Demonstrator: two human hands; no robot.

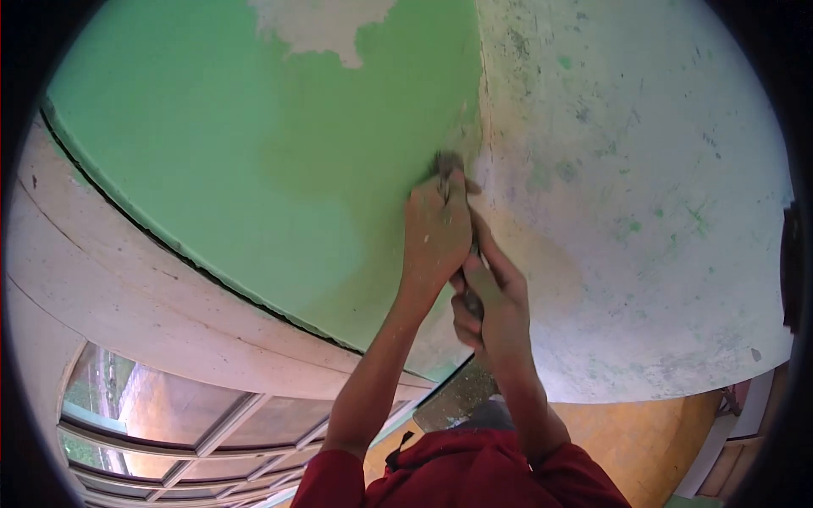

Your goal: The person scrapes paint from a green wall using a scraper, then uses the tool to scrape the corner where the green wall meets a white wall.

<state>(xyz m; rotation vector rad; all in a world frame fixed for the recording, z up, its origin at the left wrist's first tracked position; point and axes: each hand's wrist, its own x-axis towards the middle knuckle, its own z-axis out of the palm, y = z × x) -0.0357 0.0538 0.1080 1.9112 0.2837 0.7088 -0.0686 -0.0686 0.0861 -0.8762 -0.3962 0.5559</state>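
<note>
A scraper [449, 159] with a dark, blurred head lies against the green painted wall [212, 144], close to the corner where the pale wall [644, 169] begins. My left hand [436, 233] is closed around its upper part, just below the head. Lower down, my right hand [500, 300] wraps the handle, whose dark end shows between the fingers. White specks dot the back of my left hand. Part of the tool is hidden by my fingers. Bare grey plaster [326, 25] shows above, where the green paint is gone.
Lower left is a window [169, 406] with a white frame, under a pale beam [169, 288]. A dusty board or platform [457, 398] lies below my hands, above a yellowish floor [618, 440]. Dark furniture-like shapes stand at the lower right.
</note>
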